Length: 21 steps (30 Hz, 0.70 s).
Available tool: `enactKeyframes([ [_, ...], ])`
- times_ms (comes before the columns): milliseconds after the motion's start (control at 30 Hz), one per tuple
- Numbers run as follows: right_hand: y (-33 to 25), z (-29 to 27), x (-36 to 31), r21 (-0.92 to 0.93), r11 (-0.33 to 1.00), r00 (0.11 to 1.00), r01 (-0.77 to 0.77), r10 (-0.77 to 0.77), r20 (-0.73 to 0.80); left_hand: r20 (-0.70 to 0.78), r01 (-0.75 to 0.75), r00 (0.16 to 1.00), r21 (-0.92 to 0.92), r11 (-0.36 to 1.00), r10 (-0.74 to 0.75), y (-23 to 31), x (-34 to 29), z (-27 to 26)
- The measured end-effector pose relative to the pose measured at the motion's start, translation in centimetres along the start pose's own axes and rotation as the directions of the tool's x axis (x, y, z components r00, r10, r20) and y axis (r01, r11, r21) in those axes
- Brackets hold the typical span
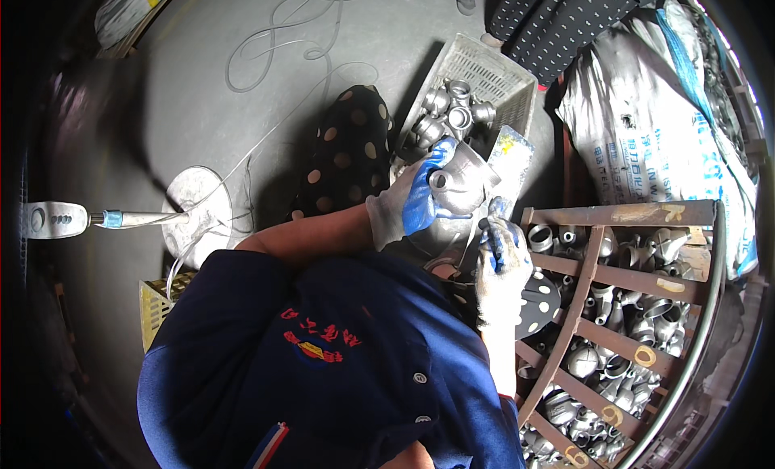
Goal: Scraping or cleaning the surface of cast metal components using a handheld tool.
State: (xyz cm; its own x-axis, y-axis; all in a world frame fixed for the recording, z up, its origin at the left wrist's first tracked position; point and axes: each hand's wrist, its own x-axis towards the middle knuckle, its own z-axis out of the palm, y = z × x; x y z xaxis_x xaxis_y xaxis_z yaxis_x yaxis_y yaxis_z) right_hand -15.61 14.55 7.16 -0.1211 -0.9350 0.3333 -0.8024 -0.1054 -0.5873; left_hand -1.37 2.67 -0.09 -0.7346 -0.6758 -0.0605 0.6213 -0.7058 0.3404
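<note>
My left hand (418,196), in a white glove with blue palm coating, is closed around a grey metal pipe fitting (462,186) with a rounded body and a short round outlet. The fitting is held up in front of me. Just to its lower right, my right hand (502,263), gloved the same way, has its fingers curled. A small dark end shows at those fingers, but what they hold is too small to make out. Beyond the fitting, several similar metal fittings (458,114) lie in a pale plastic crate (517,94).
A rusty metal-barred bin (626,215) full of metal fittings stands at my right. Behind it leans a large white sack (630,130). A lamp stand with a round white base (200,201) is on the left. A thin hose (234,73) loops over the floor. Another person's patterned clothing (557,25) shows at the far right.
</note>
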Motion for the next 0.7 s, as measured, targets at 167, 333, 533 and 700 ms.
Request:
enactKeyframes([
  [167, 0.13, -0.09, 0.0, -0.029, 1.0, 1.0, 0.006, -0.005, 0.025, -0.015, 0.032, 0.999, -0.05, 0.998, -0.032, -0.02, -0.04, 0.0],
  [333, 0.17, 0.01, 0.19, 0.034, 0.999, 0.999, 0.002, -0.001, -0.038, -0.011, -0.031, 0.999, 0.015, 0.999, 0.031, -0.23, 0.0, 0.0],
  [533, 0.26, 0.41, 0.32, 0.021, 1.0, 1.0, -0.014, 0.014, -0.022, -0.044, -0.024, 0.999, -0.001, 1.0, 0.024, -0.46, 0.15, -0.37],
  [700, 0.51, 0.28, 0.11, 0.07, 0.997, 1.0, -0.017, 0.017, 0.013, 0.061, -0.002, 0.998, -0.067, 0.998, 0.006, -0.15, 0.06, -0.6],
])
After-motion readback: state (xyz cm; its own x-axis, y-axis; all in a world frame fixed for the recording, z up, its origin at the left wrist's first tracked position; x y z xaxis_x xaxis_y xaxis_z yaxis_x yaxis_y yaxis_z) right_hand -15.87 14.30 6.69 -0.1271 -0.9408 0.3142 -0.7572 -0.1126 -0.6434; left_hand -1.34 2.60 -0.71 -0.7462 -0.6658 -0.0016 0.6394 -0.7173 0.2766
